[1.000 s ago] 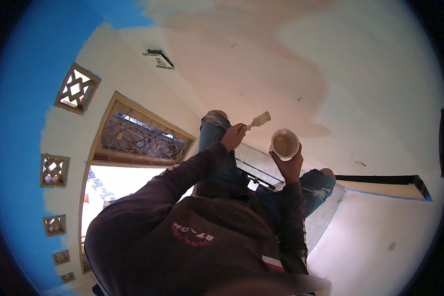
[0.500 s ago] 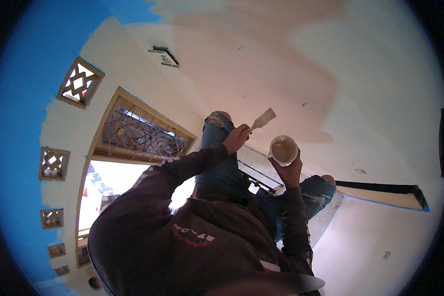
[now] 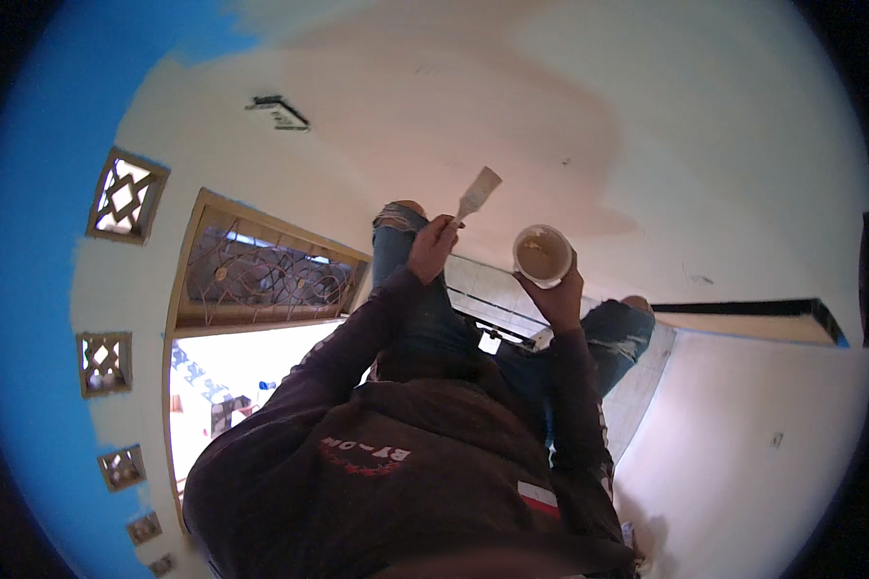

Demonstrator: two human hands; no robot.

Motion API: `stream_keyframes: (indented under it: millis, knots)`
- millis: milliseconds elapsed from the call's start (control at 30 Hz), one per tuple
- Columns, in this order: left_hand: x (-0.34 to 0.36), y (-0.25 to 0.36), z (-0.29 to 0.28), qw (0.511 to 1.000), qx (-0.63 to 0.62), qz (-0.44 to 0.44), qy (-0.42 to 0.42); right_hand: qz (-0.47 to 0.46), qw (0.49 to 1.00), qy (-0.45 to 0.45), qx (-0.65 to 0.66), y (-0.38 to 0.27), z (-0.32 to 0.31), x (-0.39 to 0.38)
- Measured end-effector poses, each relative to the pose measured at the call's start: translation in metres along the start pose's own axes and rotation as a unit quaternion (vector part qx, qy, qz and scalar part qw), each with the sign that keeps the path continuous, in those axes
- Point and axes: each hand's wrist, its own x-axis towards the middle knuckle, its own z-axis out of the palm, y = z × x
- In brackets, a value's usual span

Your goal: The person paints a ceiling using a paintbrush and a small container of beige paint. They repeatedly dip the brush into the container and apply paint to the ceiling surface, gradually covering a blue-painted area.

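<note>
My left hand (image 3: 433, 253) is closed round the handle of a flat paintbrush (image 3: 478, 193). Its broad, pale end points up and slightly right, apart from the tub. In my right hand (image 3: 558, 299) I hold a small round plastic tub (image 3: 521, 272) from below and the side. The tub tilts so that its open top shows, with a beige paste or paint (image 3: 543, 257) inside and lumps along the inner rim. Both hands are in front of my bent knees, and the fingers behind the tub are hidden.
Ahead spreads a pale wall with a pinkish-beige patch (image 3: 454, 106) and a wall fitting (image 3: 280, 113). To the left are blue paint (image 3: 39, 241), lattice vents (image 3: 128, 196) and a doorway under a grille (image 3: 270, 270). A dark-edged recess (image 3: 753, 311) lies at the right.
The paintbrush and my left hand have shifted up and left in the view, and the tub slightly likewise. The view itself has also moved. Both holds are unchanged.
</note>
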Motion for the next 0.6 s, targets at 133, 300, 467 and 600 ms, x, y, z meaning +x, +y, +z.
stream_keyframes:
  millis: [133, 300, 467, 600]
  knots:
    - [-0.01, 0.032, 0.001, 0.999, 0.035, 0.033, -0.01, 0.012, 1.0, 0.003, 0.003, -0.003, -0.003, -0.001]
    - [-0.011, 0.048, -0.003, 0.98, 0.154, 0.125, 0.031, -0.016, 1.0, 0.01, 0.013, -0.003, -0.004, 0.001]
    - [-0.019, 0.091, -0.006, 0.979, 0.142, 0.143, 0.013, -0.014, 0.999, -0.003, 0.04, -0.009, -0.008, -0.001]
    - [-0.021, 0.105, -0.011, 0.99, 0.079, 0.112, -0.026, 0.014, 1.0, -0.002, 0.016, -0.004, -0.009, -0.005]
